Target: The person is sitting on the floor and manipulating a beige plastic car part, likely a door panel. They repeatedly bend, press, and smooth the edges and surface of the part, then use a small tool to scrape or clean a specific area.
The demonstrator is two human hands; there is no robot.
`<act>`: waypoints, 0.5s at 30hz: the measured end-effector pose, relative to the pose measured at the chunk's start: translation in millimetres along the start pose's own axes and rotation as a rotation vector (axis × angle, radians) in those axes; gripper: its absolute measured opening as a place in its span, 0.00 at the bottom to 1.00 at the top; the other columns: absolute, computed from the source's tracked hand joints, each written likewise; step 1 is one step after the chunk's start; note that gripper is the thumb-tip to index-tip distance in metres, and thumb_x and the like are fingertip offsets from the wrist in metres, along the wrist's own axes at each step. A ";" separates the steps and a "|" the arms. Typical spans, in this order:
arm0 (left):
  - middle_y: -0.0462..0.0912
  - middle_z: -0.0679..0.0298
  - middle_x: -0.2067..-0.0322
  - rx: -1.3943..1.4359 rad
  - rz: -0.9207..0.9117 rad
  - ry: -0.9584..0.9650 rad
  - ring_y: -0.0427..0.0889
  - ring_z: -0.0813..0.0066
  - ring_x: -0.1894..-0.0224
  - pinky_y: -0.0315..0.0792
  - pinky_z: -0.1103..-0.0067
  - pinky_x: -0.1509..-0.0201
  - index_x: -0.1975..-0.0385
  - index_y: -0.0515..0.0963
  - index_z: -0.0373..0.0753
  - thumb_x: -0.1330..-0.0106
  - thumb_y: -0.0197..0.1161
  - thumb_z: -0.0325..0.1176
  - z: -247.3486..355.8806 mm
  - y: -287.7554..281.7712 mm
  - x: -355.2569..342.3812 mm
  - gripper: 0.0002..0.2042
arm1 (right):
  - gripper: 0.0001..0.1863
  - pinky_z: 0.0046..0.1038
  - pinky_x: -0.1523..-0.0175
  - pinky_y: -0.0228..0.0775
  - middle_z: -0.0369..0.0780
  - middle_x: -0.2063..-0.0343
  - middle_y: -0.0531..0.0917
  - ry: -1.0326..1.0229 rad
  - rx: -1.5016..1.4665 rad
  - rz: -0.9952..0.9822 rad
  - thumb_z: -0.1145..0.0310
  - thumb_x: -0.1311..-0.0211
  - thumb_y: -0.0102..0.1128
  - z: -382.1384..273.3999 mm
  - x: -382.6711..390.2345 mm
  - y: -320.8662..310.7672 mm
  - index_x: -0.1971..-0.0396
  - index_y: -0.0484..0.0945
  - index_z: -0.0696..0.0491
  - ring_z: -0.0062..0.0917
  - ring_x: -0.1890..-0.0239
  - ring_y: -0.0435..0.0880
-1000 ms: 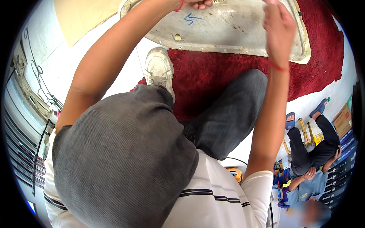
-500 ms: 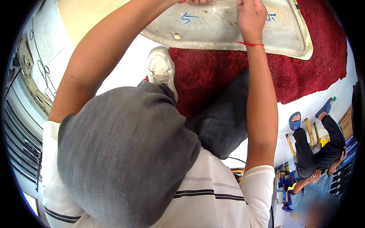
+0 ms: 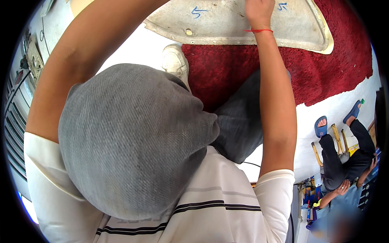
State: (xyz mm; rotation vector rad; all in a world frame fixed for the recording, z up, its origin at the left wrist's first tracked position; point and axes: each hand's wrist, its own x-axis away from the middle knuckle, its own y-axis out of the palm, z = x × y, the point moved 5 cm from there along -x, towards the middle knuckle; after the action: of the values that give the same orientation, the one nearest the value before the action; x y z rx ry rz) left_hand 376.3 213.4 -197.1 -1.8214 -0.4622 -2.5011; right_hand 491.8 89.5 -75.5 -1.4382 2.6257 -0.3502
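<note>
A pale, stained panel with a curved raised rim, blue pen marks and small holes along its edge lies at the top of the picture. Over it reaches my right hand, a red string around the wrist. Its fingertips run past the top edge, so whether they grip anything is hidden. My left forearm stretches up to the panel's left side, and the left hand is beyond the picture.
A dark red rug lies beneath the panel on the white floor. My white shoe is close to the panel's near edge. At the right, another person in blue slippers sits beside wooden-handled hammers. Grey slatted parts stand at the far left.
My left hand, partly visible at the top before, has gone out of the picture. The right hand and the panel sit slightly higher in view, as the whole view has shifted.
</note>
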 end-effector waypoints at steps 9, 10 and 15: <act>0.68 0.74 0.87 0.135 0.247 0.127 0.63 0.84 0.87 0.54 0.84 0.86 0.79 0.74 0.45 0.27 0.60 0.35 -9.9 18.0 57.4 0.14 | 0.12 0.31 0.69 0.67 0.39 0.81 0.74 0.041 0.013 0.011 0.67 0.28 0.50 3.5 3.1 -2.7 0.64 0.80 0.57 0.20 0.77 0.72; 0.69 0.74 0.86 0.140 0.305 0.154 0.65 0.84 0.87 0.55 0.84 0.86 0.77 0.76 0.44 0.27 0.62 0.37 -11.8 17.5 70.5 0.13 | 0.12 0.31 0.69 0.68 0.39 0.81 0.74 0.039 0.024 0.004 0.67 0.28 0.50 1.3 2.9 -0.2 0.64 0.80 0.58 0.21 0.77 0.72; 0.78 0.67 0.85 -0.060 0.656 0.205 0.70 0.79 0.86 0.61 0.75 0.84 0.84 0.80 0.41 0.41 0.70 0.39 -13.9 28.8 99.0 0.13 | 0.12 0.33 0.68 0.70 0.42 0.81 0.76 0.013 0.011 0.040 0.67 0.28 0.50 -0.7 0.4 1.4 0.63 0.81 0.58 0.26 0.77 0.76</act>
State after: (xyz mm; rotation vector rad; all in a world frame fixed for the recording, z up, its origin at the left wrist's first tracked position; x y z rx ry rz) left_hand 336.7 198.4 -102.0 -1.3952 0.1959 -2.2012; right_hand 490.3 90.0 -75.2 -1.3829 2.6548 -0.3702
